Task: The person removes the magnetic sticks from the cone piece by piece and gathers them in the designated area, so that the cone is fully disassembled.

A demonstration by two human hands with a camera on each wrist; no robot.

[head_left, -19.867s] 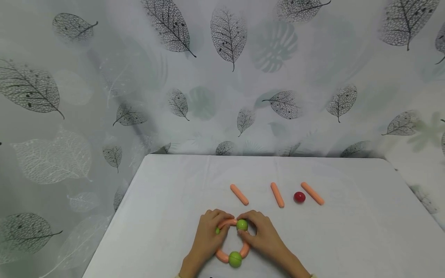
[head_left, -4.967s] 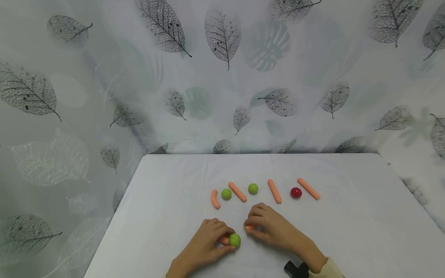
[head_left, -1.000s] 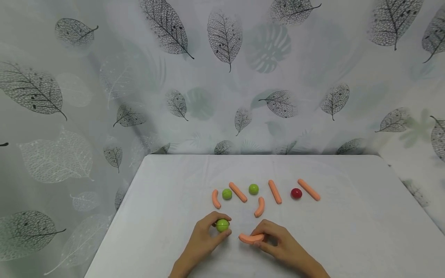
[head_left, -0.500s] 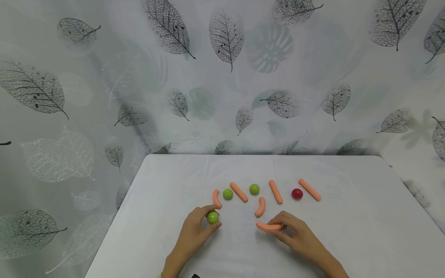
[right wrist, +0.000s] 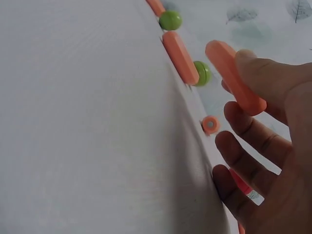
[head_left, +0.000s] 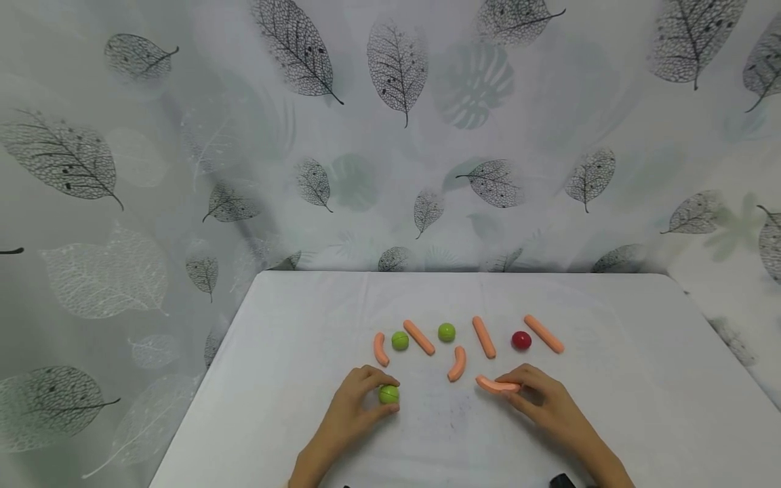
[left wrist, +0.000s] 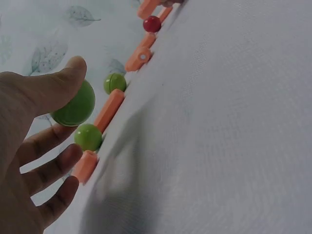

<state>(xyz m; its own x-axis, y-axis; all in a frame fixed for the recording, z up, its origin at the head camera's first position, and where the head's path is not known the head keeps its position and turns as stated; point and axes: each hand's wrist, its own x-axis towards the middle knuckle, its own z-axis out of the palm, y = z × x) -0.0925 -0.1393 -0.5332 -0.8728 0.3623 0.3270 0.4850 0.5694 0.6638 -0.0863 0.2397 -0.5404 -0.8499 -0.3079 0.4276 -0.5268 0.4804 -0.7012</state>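
My left hand point(head_left: 350, 410) pinches a green ball point(head_left: 388, 394) between thumb and fingertips. In the left wrist view this ball point(left wrist: 77, 108) is held off the cloth, the other fingers spread below it. My right hand point(head_left: 543, 400) pinches a curved orange rod point(head_left: 495, 385) near one end. That rod point(right wrist: 231, 75) is raised above the table in the right wrist view. Two more curved rods lie beyond the hands, one at the left point(head_left: 381, 350) and one in the middle point(head_left: 457, 364). Two loose green balls, one point(head_left: 400, 340) left of the other point(head_left: 447, 332), sit behind.
Three straight orange rods, left point(head_left: 419, 337), middle point(head_left: 484, 337) and right point(head_left: 544, 333), lie across the white-covered table point(head_left: 622, 379). A red ball point(head_left: 521, 340) sits between the middle and right ones. A leaf-patterned curtain point(head_left: 390, 169) hangs behind the table.
A ring of curved rods and green balls has come apart into loose pieces. Lately my right hand has carried its rod rightward and away from me; my left hand shifted left, then back right.
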